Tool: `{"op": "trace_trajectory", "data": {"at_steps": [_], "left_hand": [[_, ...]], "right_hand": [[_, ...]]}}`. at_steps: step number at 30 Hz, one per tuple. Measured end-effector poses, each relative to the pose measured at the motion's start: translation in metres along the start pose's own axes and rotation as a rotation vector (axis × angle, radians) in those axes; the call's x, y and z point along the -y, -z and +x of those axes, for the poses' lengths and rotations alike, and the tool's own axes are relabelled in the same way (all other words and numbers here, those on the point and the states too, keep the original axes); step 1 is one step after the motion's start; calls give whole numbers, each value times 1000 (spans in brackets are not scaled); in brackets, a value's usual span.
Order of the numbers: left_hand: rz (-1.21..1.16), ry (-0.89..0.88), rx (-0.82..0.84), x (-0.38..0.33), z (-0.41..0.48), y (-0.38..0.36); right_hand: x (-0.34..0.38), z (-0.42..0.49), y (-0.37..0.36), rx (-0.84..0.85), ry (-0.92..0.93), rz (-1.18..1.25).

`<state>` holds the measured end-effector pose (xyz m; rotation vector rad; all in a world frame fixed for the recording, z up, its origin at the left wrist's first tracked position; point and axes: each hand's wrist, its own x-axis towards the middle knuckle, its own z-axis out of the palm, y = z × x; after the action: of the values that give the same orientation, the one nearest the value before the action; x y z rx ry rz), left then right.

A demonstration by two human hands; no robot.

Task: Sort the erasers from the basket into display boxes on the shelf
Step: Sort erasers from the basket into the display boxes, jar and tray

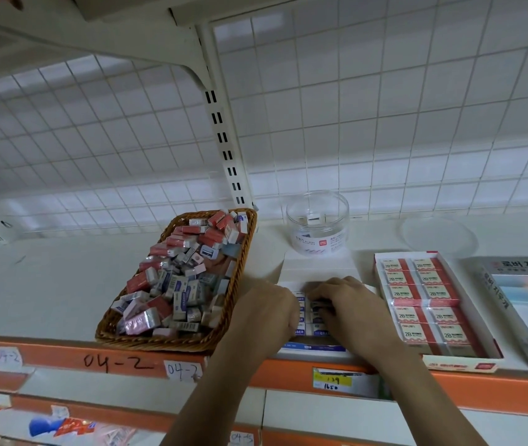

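A: Boxes counted?
B: Three are seen on the shelf (47, 278), side by side: middle box (317, 268), 2B box (494, 346), right box (520, 294). One basket (244, 252) is set just left of the middle box.
A: Erasers?
B: A heap (175, 278) is piled in the basket, too many to be counted. Ten 2B erasers (399, 296) are packed in the 2B box, two columns of five. Blue-labelled erasers (319, 333) are lined up in the middle box, mostly hidden, so no count is given.
A: Hands?
B: Two. The left hand (265, 313) is laid at the middle box's left edge, fingers curled under and hidden; a grasp cannot be told. The right hand (349, 304) is laid on the erasers there, fingers bent; whether one is pinched cannot be told.
A: Rest?
B: One jar (317, 223) is seen behind the middle box, and one lid (438, 235) behind the 2B box.
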<state>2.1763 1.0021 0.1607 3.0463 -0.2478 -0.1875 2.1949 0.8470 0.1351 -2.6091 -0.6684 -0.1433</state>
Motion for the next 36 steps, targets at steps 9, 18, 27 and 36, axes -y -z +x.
{"op": "trace_trajectory", "data": {"at_steps": [9,18,27,36], "left_hand": [[-103,-122,-88,5,-13,14],[-53,98,-437,42,-31,23],[12,204,-258,87,-62,31],[107,288,-106,87,-56,28]], "right_hand": [[8,7,10,0,-25,80],[61,32,13,-18,175,138],[119,58,-23,190,215,71],[141,74,-9,377,196,-136]]}}
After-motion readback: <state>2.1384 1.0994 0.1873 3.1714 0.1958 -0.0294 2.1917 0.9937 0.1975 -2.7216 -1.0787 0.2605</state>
